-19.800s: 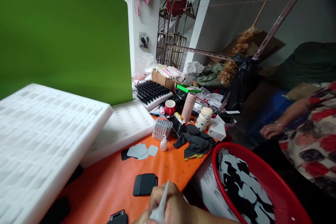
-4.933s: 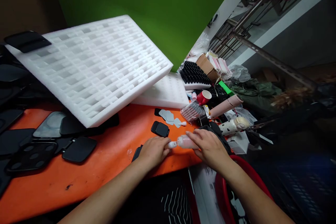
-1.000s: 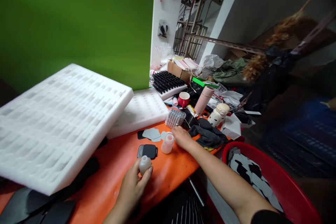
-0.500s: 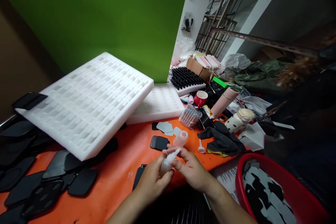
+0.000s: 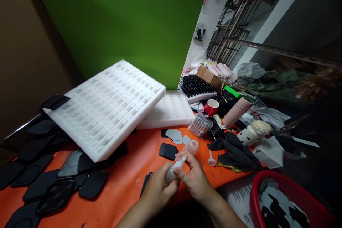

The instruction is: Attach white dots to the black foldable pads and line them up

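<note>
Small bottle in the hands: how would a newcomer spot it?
At the near edge of the orange table, the left hand and right hand come together. Between them is a small whitish bottle. Its pointed white nozzle sets it apart from the pinkish bottle just beyond, whose mouth is open.

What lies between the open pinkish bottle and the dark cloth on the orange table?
In the head view, a small pale nozzle sits on the orange table between the open bottle and the dark cloth.
</note>
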### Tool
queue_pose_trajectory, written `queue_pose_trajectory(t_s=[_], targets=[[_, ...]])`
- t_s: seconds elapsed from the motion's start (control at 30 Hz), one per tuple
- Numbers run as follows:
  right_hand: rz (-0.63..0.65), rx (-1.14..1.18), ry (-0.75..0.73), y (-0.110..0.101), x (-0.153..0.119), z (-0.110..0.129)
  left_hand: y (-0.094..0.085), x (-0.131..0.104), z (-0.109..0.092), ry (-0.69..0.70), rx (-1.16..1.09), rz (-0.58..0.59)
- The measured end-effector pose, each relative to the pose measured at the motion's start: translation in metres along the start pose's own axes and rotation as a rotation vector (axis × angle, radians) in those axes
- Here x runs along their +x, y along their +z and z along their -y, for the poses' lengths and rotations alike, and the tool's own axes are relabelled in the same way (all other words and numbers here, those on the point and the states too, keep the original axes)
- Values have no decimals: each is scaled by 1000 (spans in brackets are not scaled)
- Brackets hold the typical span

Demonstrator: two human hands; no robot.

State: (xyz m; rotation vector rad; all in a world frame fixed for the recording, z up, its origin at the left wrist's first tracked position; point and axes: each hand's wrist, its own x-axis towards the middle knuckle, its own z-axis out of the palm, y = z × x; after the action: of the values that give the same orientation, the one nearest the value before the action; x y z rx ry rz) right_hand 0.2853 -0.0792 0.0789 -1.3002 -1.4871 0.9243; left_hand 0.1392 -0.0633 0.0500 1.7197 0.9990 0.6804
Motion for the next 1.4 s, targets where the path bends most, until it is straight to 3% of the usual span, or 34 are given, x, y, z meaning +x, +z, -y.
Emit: queue_pose_trajectory(t_s=[0.23,0.37,0.5,0.63,0.77,0.9,1.0,1.1,1.27,1.33,1.4], targets=[[11,-4,-25,-2,8,5,-1,1,0,-37,-23,-65],[59,2,-52,-5,8,11,-2,2,0,-55,-159,-53],[195,107,-56,-7,9,13,-2,3,0,-152,-486,85],[334,230,-38,-10,15,17,-1,2,0,-171,-603,186],[336,204,15,-12,22,19,-3,5,2,-170,-546,130],[176,100,64,-10,27,16,-10,8,-2,-136,-392,-16],[122,87,94,-9,29,14,-13,9,-7,-115,-317,-56],[162,208,127,-9,28,12,-13,9,-10,-144,-304,-48],[268,395,174,-13,28,6,-12,10,-12,-192,-469,99],[260,398,186,-15,29,5,-14,11,-14,-175,-458,95],[249,355,186,-17,31,6,-16,13,-16,-123,-309,37]])
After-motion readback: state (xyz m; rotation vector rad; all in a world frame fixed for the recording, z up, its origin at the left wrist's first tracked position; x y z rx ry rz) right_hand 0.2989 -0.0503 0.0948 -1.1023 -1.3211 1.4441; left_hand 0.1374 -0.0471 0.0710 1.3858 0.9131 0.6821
